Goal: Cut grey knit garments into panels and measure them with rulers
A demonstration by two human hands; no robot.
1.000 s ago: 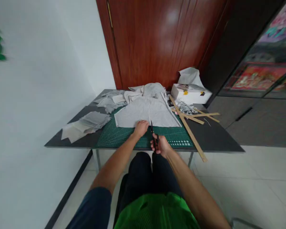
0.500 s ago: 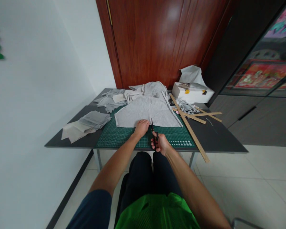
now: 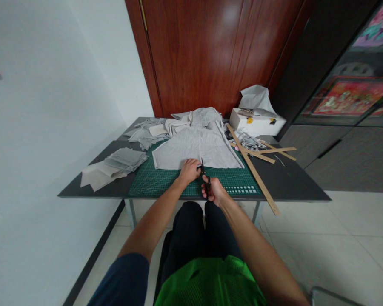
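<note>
A large grey cloth [image 3: 196,146] lies spread on a green cutting mat [image 3: 166,180] on a dark table [image 3: 293,182]. My left hand [image 3: 189,169] rests on the cloth's near edge, fingers curled and pressing down on it. Just to its right, my right hand [image 3: 212,190] grips the handles of black scissors [image 3: 204,172]. The blades point away from me and sit at the cloth's near edge, close to my left fingers.
A stack of cut grey squares [image 3: 125,159] sits at the left, more grey fabric [image 3: 150,132] behind. Long wooden rulers [image 3: 253,170] lie to the right of the mat. A white box [image 3: 257,121] stands at the back right, before a red-brown door [image 3: 210,55].
Both hands stayed at the cloth's near edge. The scissors blades shifted slightly toward my left hand. The view drifted a little.
</note>
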